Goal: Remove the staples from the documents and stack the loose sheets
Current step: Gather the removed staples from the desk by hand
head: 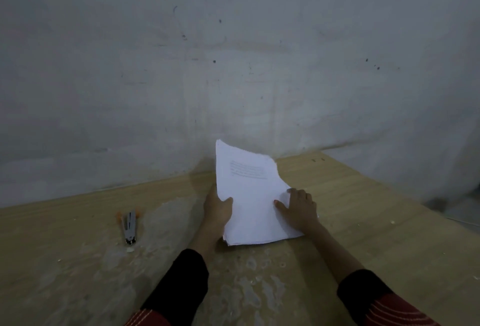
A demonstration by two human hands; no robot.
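Sheets (249,195): a white pile, the top page bearing a few lines of print near its far end. The pile's near edge sits on the table (363,208) and its far end is tilted up toward the wall (233,52).

Left hand (217,208): grips the pile's left edge, with the thumb over the top page and the fingers hidden beneath.

Right hand (298,208): rests on the top page at the right edge with the thumb spread inward. The fingers lie loosely bent and pinch nothing that can be seen. Whether their tips hook over the edge cannot be told.

The pile thus lies between the two hands, held at the left and steadied at the right, roughly midway along its length.

Remover (129,227): a silver tool with orange parts, flat on the table well to the left of the left hand and touched by neither hand.

Progress (judged): no staple can be made out in the pile, though one would be too small to see here. The page edges at the near corner fan slightly, which suggests loose sheets rather than a bound set. With the tool set aside and both hands on a single pile, the stage appears to be gathering and squaring. What is left is probably to lay the pile flat and align its edges. Whether bound documents wait out of view cannot be told.
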